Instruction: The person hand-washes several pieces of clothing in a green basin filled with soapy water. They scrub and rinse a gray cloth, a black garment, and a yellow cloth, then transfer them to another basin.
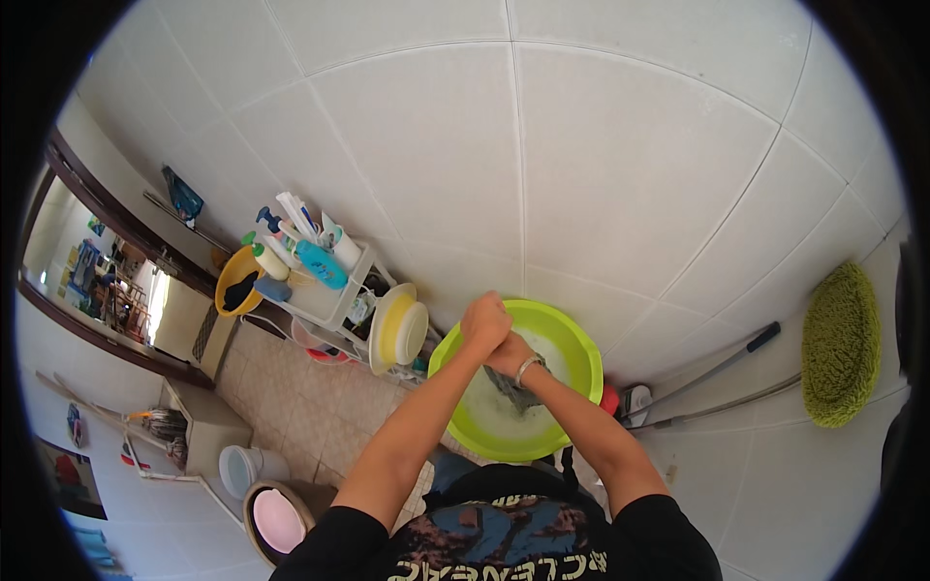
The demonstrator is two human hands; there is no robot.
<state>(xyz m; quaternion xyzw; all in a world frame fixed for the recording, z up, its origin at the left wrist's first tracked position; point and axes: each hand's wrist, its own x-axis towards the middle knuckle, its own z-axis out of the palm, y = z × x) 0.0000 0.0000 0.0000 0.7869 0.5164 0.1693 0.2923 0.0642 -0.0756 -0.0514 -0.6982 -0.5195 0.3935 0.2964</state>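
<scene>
In front of me stands a lime-green basin (579,347) with cloudy, sudsy water. Over its far left part my two hands are close together. My left hand (486,320) is closed in a fist, higher and farther from me; what is inside it is hidden. My right hand (506,355), with a bracelet (528,365) at the wrist, lies just beneath and right of it, its fingers mostly covered. From under the right hand a dark grey wet cloth (515,391) hangs down into the suds.
Left of the basin, a white shelf rack (325,308) holds bottles, with a yellow-and-white basin (399,329) against its side. Mop handles (722,360) and a green mop pad (841,346) lean at right. A white bucket (242,470) stands lower left; a tiled wall rises ahead.
</scene>
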